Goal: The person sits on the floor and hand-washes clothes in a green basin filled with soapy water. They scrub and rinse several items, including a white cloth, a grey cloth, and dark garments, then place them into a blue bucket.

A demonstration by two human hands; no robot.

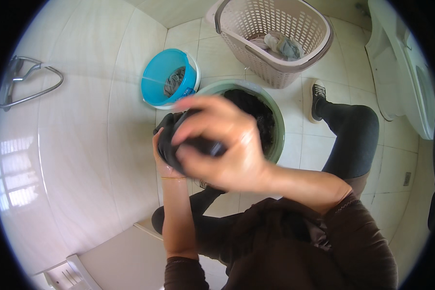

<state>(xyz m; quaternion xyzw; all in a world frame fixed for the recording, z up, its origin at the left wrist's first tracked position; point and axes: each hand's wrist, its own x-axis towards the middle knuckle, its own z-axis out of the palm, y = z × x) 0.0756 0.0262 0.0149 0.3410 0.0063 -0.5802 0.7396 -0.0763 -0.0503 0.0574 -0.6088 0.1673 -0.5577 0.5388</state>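
A bunched black garment is between my hands, above the rim of a green basin. My left hand wraps its far left side, with the wrist and a thin gold-coloured bracelet showing below. My right hand is blurred by motion. Its thumb and fingers curl onto the cloth from above, hiding part of it. Inside the basin lie more dark wet clothes. My right hand and forearm cover the basin's near left part.
A blue bucket holds a grey cloth, with a thin water stream entering from the wall sprayer. Behind the basin stands a perforated laundry basket with some clothes. A white ceramic fixture is at right.
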